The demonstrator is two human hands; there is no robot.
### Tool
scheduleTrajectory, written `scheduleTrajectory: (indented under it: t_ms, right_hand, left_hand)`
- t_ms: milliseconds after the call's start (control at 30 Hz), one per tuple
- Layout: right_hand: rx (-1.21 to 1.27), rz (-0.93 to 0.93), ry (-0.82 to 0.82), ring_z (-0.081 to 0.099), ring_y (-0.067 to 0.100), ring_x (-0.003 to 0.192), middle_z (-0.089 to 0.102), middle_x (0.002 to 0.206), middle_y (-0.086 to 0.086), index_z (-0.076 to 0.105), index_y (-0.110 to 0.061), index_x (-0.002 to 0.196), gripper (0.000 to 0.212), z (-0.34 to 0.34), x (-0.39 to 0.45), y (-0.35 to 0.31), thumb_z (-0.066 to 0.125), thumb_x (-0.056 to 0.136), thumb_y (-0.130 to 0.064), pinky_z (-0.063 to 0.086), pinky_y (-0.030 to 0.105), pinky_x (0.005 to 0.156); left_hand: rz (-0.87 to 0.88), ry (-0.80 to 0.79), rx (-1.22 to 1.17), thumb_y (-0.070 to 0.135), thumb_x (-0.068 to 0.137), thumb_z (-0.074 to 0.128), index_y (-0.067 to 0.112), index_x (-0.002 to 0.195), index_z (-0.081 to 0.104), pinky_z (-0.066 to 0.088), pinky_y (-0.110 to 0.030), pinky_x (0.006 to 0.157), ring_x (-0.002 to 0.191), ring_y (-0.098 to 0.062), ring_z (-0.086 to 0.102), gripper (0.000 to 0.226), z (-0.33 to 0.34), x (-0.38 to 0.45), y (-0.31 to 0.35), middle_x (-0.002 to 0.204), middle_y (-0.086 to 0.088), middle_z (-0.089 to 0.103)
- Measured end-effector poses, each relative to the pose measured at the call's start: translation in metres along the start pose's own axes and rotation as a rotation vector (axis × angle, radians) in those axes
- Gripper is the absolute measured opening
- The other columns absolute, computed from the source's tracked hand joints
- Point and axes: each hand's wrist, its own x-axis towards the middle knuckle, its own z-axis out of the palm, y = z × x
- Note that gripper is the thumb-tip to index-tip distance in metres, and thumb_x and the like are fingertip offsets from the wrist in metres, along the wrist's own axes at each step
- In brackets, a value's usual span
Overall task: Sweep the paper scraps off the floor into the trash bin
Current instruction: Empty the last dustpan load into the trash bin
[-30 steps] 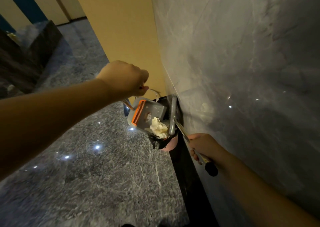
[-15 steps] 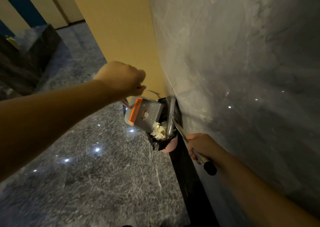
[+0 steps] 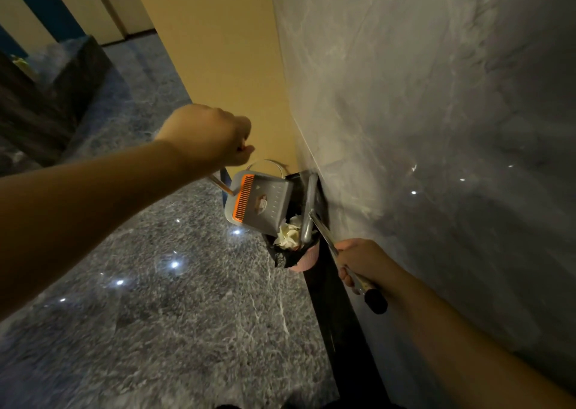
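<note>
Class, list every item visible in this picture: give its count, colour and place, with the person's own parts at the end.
dustpan: one, grey with an orange comb strip, tilted over the bin
paper scraps: a white crumpled clump, at the bin's mouth below the dustpan's edge
trash bin: one, pink with a black liner, on the floor against the wall
broom: one, grey head with a metal handle and black end cap, over the bin beside the wall
floor: dark grey speckled stone
wall: grey marble, right
left hand: grips the dustpan's handle
right hand: grips the broom handle
</note>
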Motion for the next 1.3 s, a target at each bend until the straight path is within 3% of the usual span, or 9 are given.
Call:
scheduleTrajectory:
  t_ms: [100,233,433,633,767,933,1033,1133,1300]
  right_hand:
    - [-0.043,0.070,-0.093,0.044,0.017,0.044,0.052,0.045,0.003,0.055,-0.014,0.069,0.020,0.002,-0.003,-0.010,0.060,0.084,-0.003,0.037,0.023,0.042]
    - [0.095,0.047,-0.047,0.044,0.015,0.032,0.051,0.040,0.006,0.060,-0.015,0.071,0.020,0.006,-0.006,-0.007,0.060,0.081,0.003,0.036,0.017,0.035]
    - [0.055,-0.056,-0.041,0.047,0.010,0.034,0.054,0.045,0.005,0.074,-0.021,0.061,0.040,0.016,-0.021,-0.004,0.050,0.087,-0.001,0.039,0.017,0.036]
    - [0.051,-0.052,-0.008,0.048,0.008,0.034,0.058,0.045,0.001,0.073,-0.021,0.063,0.045,0.054,-0.054,0.000,0.045,0.090,0.002,0.039,0.016,0.036]
    - [0.083,-0.012,0.057,0.048,0.009,0.032,0.058,0.063,0.012,0.063,-0.021,0.084,0.031,0.095,-0.082,0.003,0.045,0.092,0.003,0.038,0.017,0.035]
    - [0.119,-0.014,0.128,0.045,0.010,0.029,0.054,0.042,0.005,0.060,-0.019,0.080,0.031,0.174,-0.112,0.020,0.046,0.092,0.007,0.036,0.016,0.032]
    - [0.122,0.025,0.144,0.046,0.011,0.031,0.055,0.053,0.011,0.059,-0.017,0.099,0.023,0.225,-0.129,0.037,0.048,0.092,0.002,0.038,0.017,0.034]
    - [0.133,0.053,0.148,0.048,0.010,0.031,0.055,0.067,0.013,0.055,-0.015,0.116,0.029,0.273,-0.148,0.054,0.049,0.091,0.001,0.038,0.016,0.035]
    - [0.087,0.085,0.113,0.048,0.011,0.032,0.056,0.061,0.012,0.057,-0.012,0.115,0.028,0.331,-0.180,0.079,0.048,0.091,0.001,0.037,0.016,0.034]
  left_hand:
    - [-0.077,0.057,-0.022,0.039,0.095,0.055,0.010,0.099,0.061,0.049,-0.032,0.059,0.064,-0.029,0.055,0.029,-0.004,-0.009,-0.016,0.073,-0.008,0.057]
    - [-0.165,0.100,-0.042,0.037,0.093,0.055,0.009,0.096,0.060,0.054,-0.040,0.064,0.064,-0.032,0.056,0.029,-0.008,-0.030,-0.033,0.072,-0.011,0.057]
    - [-0.296,0.189,-0.075,0.036,0.092,0.062,0.011,0.088,0.058,0.035,-0.029,0.053,0.054,-0.026,0.047,0.025,-0.002,-0.069,-0.057,0.065,-0.008,0.051]
    - [-0.348,0.209,-0.114,0.040,0.093,0.058,0.013,0.085,0.056,0.036,-0.030,0.051,0.051,-0.021,0.044,0.028,0.010,-0.123,-0.078,0.060,-0.003,0.045]
    - [-0.342,0.234,-0.153,0.041,0.093,0.058,0.013,0.085,0.060,0.036,-0.031,0.054,0.056,-0.027,0.050,0.029,0.020,-0.168,-0.092,0.064,-0.007,0.054]
    - [-0.347,0.244,-0.195,0.039,0.090,0.060,0.015,0.076,0.056,0.029,-0.028,0.050,0.052,-0.027,0.046,0.028,0.036,-0.239,-0.118,0.056,-0.004,0.047]
    - [-0.340,0.255,-0.230,0.040,0.089,0.063,0.014,0.079,0.059,0.028,-0.026,0.050,0.050,-0.025,0.042,0.028,0.049,-0.290,-0.135,0.052,0.002,0.038]
    - [-0.338,0.234,-0.265,0.042,0.089,0.064,0.015,0.080,0.058,0.026,-0.026,0.048,0.050,-0.024,0.040,0.029,0.063,-0.337,-0.149,0.051,0.004,0.034]
    - [-0.333,0.168,-0.290,0.046,0.087,0.064,0.014,0.085,0.064,0.036,-0.030,0.053,0.055,-0.026,0.046,0.032,0.081,-0.401,-0.161,0.059,-0.003,0.046]
